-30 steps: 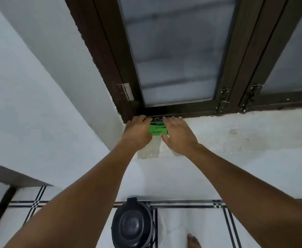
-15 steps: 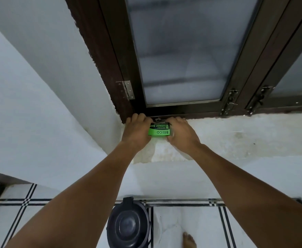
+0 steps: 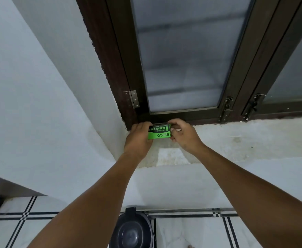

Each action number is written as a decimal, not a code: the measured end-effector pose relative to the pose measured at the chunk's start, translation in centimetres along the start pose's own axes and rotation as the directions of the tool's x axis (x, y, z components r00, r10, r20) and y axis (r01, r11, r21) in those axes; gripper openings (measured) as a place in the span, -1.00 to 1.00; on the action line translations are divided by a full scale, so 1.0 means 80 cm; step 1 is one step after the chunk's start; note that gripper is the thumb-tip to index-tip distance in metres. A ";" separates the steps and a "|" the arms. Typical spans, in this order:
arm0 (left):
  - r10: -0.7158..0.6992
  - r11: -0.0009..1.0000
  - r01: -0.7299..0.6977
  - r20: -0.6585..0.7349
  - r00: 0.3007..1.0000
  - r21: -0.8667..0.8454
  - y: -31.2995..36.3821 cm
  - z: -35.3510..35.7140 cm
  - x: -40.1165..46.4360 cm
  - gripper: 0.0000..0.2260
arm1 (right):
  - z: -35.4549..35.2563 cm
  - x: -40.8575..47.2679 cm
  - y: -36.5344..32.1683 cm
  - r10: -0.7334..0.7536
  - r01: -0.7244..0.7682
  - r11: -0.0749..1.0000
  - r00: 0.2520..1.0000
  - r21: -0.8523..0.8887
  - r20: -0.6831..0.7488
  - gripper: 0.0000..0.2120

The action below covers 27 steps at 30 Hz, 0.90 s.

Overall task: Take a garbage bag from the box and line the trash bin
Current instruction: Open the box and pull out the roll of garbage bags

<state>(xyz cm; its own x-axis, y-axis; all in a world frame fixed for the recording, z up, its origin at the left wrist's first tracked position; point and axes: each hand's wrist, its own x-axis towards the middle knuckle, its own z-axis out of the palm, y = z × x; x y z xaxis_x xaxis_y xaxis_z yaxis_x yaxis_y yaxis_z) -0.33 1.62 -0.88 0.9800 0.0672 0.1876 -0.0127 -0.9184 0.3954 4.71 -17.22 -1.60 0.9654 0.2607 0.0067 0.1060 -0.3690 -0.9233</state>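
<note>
Grabbing the bag box off the windowsill

We had the small green-and-black cardboard garbage bag box clamped between our left hand and right hand, long axis running hand-to-hand, black lidded trash bin straight below.

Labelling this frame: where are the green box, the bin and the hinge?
Green box (image 3: 158, 135): head view, on its green front face.
Bin (image 3: 131, 235): head view, on its dark lid.
Hinge (image 3: 134, 98): head view, on its metal plate.

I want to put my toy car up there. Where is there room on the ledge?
The ledge is bare to the right of the right hand, below the window latches. The corner is crowded: both hands hold the green box there.
</note>
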 end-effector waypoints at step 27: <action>0.028 0.994 -0.035 0.059 0.998 0.105 0.003 -0.010 -0.007 -0.32 | -0.010 -0.011 -0.023 0.059 -0.071 0.991 0.992 0.113 0.111 -0.54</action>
<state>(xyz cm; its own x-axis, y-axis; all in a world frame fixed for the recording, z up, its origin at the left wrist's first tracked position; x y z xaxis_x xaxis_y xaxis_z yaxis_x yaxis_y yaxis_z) -1.02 1.68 -0.13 0.9892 0.0178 0.1452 -0.0257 -0.9561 0.2920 3.82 -17.48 0.37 0.9375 0.3359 -0.0904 0.0091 -0.2833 -0.9590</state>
